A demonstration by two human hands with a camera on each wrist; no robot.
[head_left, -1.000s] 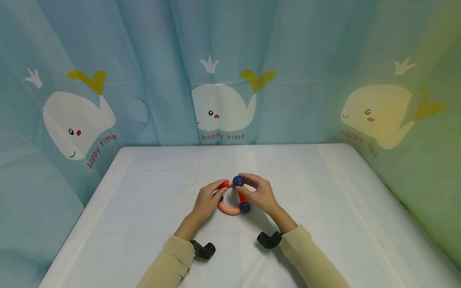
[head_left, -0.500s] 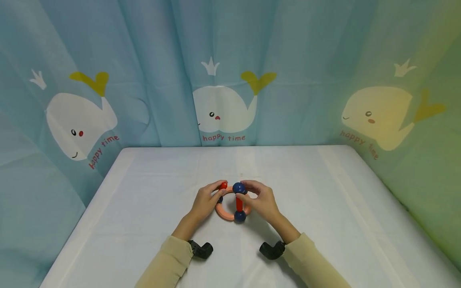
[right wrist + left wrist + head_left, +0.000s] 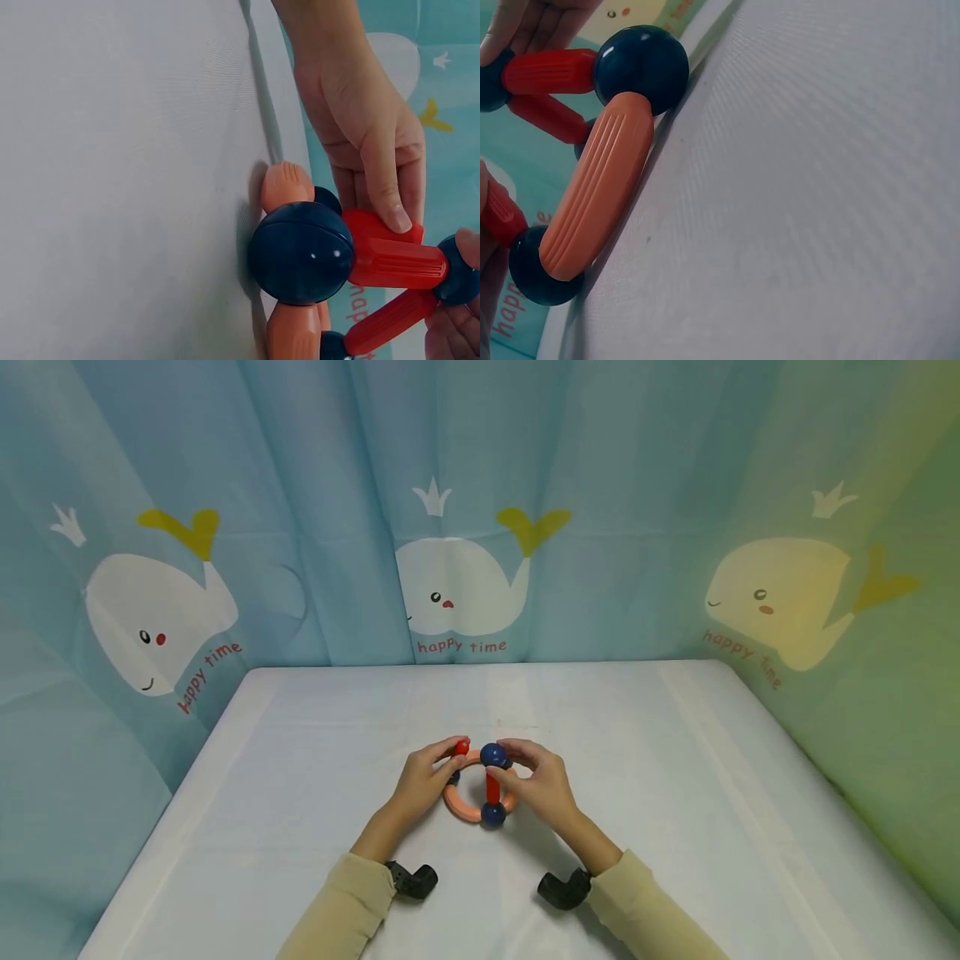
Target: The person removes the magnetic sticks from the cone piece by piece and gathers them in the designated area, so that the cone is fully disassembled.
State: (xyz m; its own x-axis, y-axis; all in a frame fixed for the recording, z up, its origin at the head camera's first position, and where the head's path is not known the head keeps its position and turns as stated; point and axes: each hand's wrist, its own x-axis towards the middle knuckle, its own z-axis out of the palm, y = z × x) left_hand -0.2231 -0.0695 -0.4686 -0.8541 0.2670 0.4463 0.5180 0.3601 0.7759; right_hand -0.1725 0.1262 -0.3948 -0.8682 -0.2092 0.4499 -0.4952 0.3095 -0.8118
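Observation:
A magnetic stick-and-ball ring made of curved orange sticks [image 3: 461, 806] joined by navy balls lies on the white table. From its near ball [image 3: 492, 814] a red stick [image 3: 492, 787] rises to a raised navy ball [image 3: 493, 754]. A second red stick [image 3: 549, 118] slopes down from that raised ball to another ring ball. My right hand [image 3: 543, 777] pinches the raised ball between thumb and fingers. On the ring's left side, my left hand [image 3: 422, 777] pinches another red stick [image 3: 382, 225], which stands on a ring ball [image 3: 541, 266].
Black wrist cameras [image 3: 412, 882] stick out below both wrists. The white-covered table [image 3: 300, 718] reaches back to a blue curtain [image 3: 345, 527] printed with whales, and a green-tinted curtain side [image 3: 900, 735] borders it on the right.
The ring has turned, its near ball shifting left and toward me, and both hands moved slightly nearer with it. Over the last half second both grips stay nearly the same.

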